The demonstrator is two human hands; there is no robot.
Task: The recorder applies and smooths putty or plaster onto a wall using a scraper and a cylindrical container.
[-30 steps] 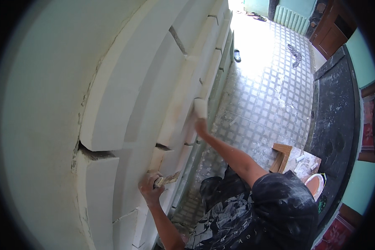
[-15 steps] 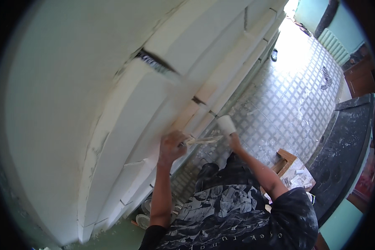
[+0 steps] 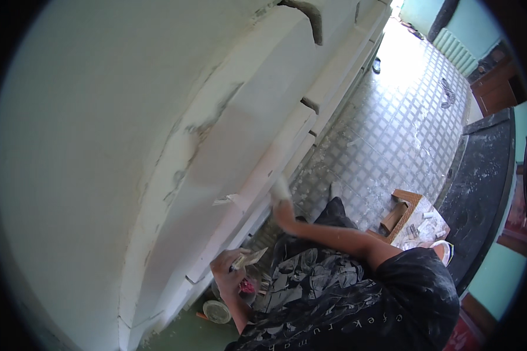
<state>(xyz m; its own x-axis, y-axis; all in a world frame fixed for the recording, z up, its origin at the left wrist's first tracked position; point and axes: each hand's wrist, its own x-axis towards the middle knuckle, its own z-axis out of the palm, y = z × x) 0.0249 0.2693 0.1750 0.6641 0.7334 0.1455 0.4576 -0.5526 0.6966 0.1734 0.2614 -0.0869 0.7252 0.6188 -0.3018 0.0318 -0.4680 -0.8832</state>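
Observation:
My left hand point(image 3: 229, 274) grips a small putty knife point(image 3: 250, 257), its pale blade pointing right, close to the lower step of the white stepped wall moulding point(image 3: 257, 146). My right hand point(image 3: 284, 209) reaches forward and presses a white block point(image 3: 279, 190) against the moulding's lower edge. Grey filler patches point(image 3: 199, 131) and a dark gap point(image 3: 310, 20) mark the moulding higher up. I wear a black patterned shirt, which hides the floor right below me.
A small round tub point(image 3: 216, 312) stands on the floor under my left hand. A wooden box point(image 3: 401, 212) with scraps and a white bowl point(image 3: 446, 251) sit to my right on the checked tile floor point(image 3: 404, 128). A dark dusty slab point(image 3: 480, 187) borders it.
The view has swung further down along the wall. My left hand has drawn back from the moulding toward my body with the knife; my right hand keeps the block on the lower edge.

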